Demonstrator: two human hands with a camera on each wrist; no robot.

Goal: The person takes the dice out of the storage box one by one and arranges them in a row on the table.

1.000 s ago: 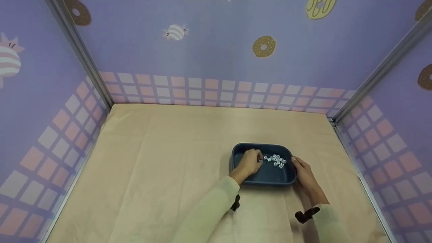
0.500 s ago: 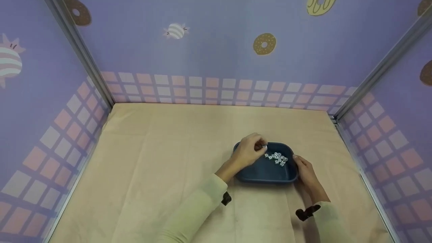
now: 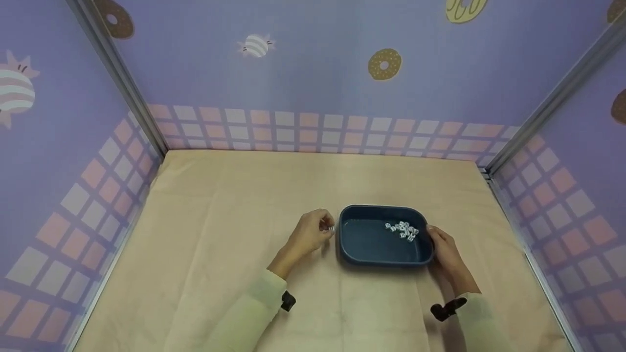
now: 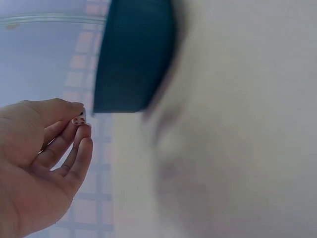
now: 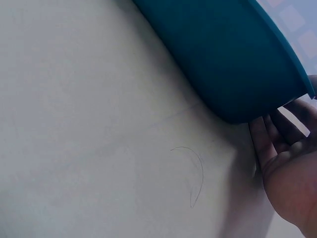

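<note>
A dark blue rectangular tray stands on the cloth, with several white dice clustered toward its right side. Just left of the tray, my left hand pinches a white die between thumb and fingertips; red and dark pips show on it in the left wrist view. My right hand holds the tray's right end, thumb at the rim and fingers against the outer wall. The right wrist view shows those fingers along the lower part of the wall.
A beige cloth covers the table. Purple walls with pink and white checks rise at the back and both sides, joined by grey metal posts. Dark wrist cameras sit at both cuffs.
My left hand has lifted out of the tray with a die and moved left, past the tray's left edge. My right hand stays at the tray's right end.
</note>
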